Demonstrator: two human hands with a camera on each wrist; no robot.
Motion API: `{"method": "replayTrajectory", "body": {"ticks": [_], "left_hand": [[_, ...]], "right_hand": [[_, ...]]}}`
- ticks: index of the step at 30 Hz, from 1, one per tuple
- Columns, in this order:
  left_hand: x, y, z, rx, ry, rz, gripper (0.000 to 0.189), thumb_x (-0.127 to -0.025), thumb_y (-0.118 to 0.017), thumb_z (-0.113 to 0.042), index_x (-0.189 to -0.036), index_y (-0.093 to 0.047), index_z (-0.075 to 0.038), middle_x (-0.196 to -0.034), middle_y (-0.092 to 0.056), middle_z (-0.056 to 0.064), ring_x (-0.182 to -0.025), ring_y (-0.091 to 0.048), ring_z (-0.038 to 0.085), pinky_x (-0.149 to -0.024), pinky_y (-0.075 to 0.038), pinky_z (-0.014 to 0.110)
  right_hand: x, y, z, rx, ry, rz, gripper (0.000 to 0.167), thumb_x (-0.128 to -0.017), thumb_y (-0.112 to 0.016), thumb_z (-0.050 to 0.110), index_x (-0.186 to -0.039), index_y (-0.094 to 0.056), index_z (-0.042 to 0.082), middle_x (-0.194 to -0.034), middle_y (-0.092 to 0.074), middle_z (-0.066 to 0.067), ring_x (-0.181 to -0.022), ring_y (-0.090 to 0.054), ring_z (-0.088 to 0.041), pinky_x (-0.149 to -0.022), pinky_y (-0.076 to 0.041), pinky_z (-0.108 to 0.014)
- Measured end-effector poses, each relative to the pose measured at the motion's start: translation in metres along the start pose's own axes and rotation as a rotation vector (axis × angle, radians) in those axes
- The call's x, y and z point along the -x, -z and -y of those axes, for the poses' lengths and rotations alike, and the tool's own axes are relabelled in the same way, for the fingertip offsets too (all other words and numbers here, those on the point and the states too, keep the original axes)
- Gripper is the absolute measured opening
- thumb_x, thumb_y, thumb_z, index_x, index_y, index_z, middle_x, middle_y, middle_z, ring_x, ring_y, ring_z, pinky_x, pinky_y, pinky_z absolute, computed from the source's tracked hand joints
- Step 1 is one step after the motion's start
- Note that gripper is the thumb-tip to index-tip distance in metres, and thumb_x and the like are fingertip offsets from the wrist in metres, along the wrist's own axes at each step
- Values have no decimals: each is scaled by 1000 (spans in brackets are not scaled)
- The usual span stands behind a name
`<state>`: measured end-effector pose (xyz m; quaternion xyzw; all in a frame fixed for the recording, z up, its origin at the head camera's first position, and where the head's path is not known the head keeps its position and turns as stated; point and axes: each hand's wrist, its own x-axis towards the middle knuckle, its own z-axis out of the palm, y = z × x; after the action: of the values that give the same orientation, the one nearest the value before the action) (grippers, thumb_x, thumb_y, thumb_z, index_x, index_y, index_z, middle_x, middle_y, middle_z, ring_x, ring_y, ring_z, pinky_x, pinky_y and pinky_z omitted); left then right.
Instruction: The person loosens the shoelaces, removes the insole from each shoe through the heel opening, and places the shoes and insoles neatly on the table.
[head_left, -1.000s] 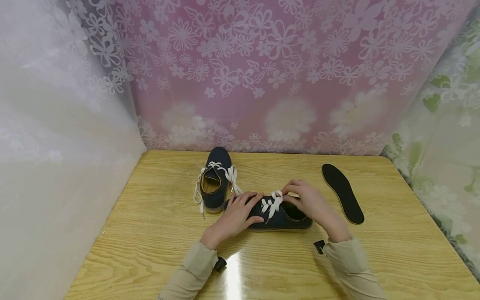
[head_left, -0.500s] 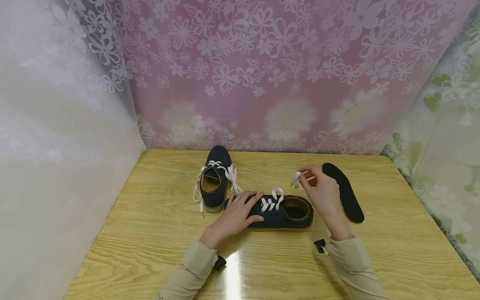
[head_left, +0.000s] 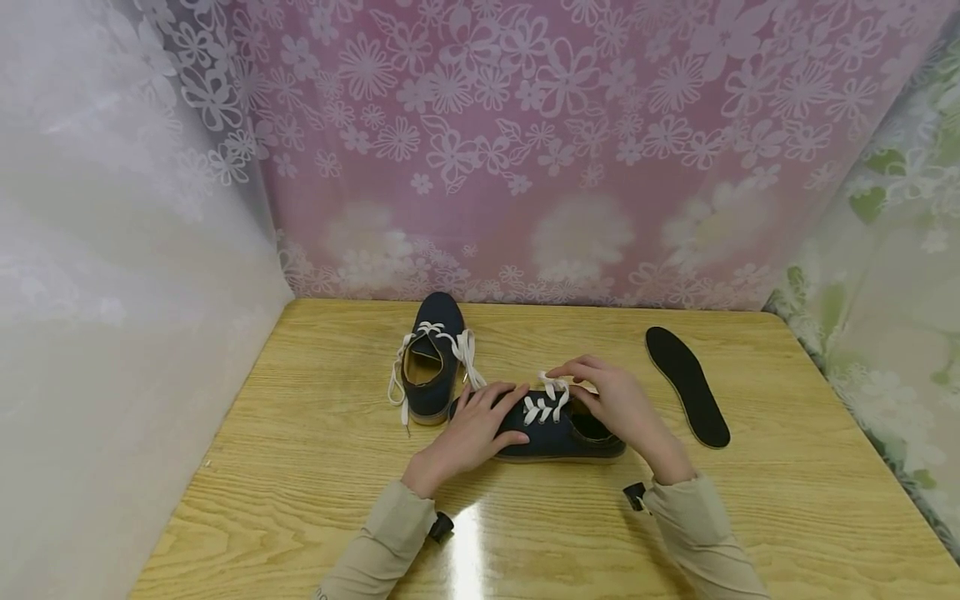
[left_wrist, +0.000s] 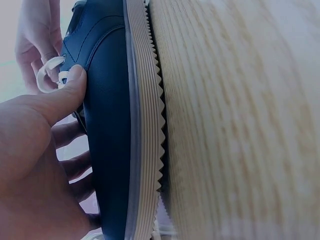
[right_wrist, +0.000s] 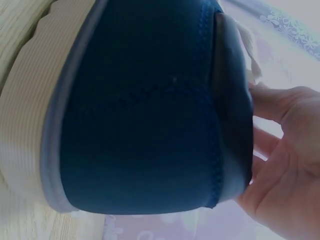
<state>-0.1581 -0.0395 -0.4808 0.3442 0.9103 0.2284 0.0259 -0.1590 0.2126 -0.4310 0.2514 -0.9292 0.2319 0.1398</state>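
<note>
A navy shoe (head_left: 551,442) with a pale ridged sole lies sideways on the table, toe to the left. My left hand (head_left: 468,433) grips its toe end, thumb (left_wrist: 67,97) along the near side of the upper and fingers reaching over the far side. At the shoe's opening, my right hand (head_left: 618,404) pinches the white shoelace (head_left: 561,408) near the top eyelets. Loops of this lace stand up beside the fingertips. In the right wrist view the shoe's heel (right_wrist: 140,145) fills the middle, and the lace runs down to the thumb.
A second navy shoe (head_left: 437,312), toe pointing away, stands behind to the left with its white laces (head_left: 467,350) loose. A black insole (head_left: 686,383) lies to the right on the wooden table (head_left: 315,467). Flowered curtains (head_left: 510,208) enclose the back and sides.
My right hand lifted a lace end up and to the right, clear of the shoe, then came back left and down to the opening. The left hand has stayed on the toe.
</note>
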Motion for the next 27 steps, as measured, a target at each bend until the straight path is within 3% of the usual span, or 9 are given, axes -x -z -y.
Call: {"method": "replayTrajectory", "body": {"ticks": [7,11,15,21,27], "left_hand": [[0,0,-1,16,8,5,73,-100,-55,-50,-162,-30,-20,-160,-35,9,-149,-31,29,-120,-17,64],[1,1,-1,25,10,7,73,-100,-55,-50,-162,-30,-20,-160,-34,9,-149,-30,29,-120,-16,64],[1,2,-2,29,9,3,73,-100,-56,-49,-161,-31,-20,-160,-35,9,-149,-30,29,-120,-16,64],[1,2,-2,38,-3,-6,74,-100,-56,-49,-162,-29,-20,-159,-35,11,-149,-30,30,-120,-16,65],[1,1,-2,34,0,-5,74,-100,-56,-49,-162,-29,-21,-159,-35,9,-149,-30,30,-120,-16,65]], "right_hand": [[0,-3,0,42,-37,3,19,-89,-78,9,-106,-75,18,-109,-70,-4,-78,-68,-21,-65,-56,-36],[-1,-3,0,71,-35,-75,14,-91,-77,11,-103,-71,14,-100,-73,-6,-78,-70,-23,-59,-54,-37],[-3,-1,2,52,52,-198,21,-89,-78,8,-106,-67,13,-99,-74,-6,-83,-72,-24,-61,-56,-40],[-4,8,11,10,234,-320,27,-81,-82,-1,-103,-71,12,-98,-74,-4,-89,-71,-22,-75,-58,-41],[-1,25,24,-50,265,-464,38,-73,-82,-14,-103,-75,10,-95,-76,-4,-86,-71,-23,-78,-56,-31]]}}
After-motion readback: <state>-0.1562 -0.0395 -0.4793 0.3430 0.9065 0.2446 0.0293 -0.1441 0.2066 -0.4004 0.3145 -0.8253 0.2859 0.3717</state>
